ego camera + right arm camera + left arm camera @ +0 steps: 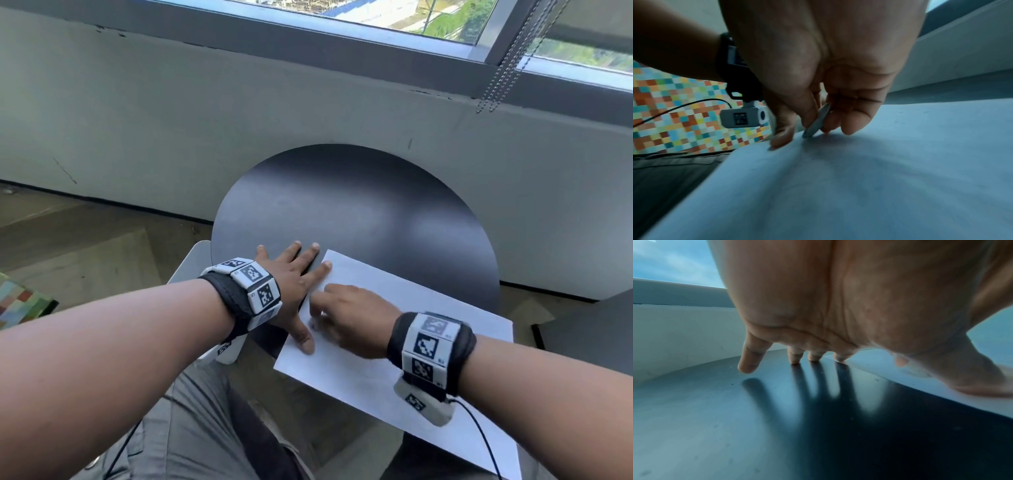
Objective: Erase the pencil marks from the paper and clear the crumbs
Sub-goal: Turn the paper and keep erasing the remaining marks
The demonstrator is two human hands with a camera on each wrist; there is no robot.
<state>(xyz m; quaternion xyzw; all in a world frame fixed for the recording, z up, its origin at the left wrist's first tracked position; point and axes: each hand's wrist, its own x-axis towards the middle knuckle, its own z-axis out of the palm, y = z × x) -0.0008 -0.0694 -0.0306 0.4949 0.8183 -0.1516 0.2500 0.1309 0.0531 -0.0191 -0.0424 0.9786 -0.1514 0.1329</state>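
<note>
On the round black table (359, 205), your left hand (291, 277) lies flat, pinning the paper's (428, 342) left edge; your right hand (352, 318) pinches the eraser (817, 121), tip down just right of that thumb.

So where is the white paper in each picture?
Head: the paper lies lower right of centre, on the black table, overhanging its near edge.
Left wrist: a pale strip at the right edge.
Right wrist: fills the lower half.
Shared landmark: the left hand's thumb pressing the paper.

Indoor room, office or home uncertain. Small round black tabletop (359, 205) against a low white wall (137, 120) under a window (411, 13) with bead-chain blind cords (507, 68); wood-plank floor (85, 240).
</note>
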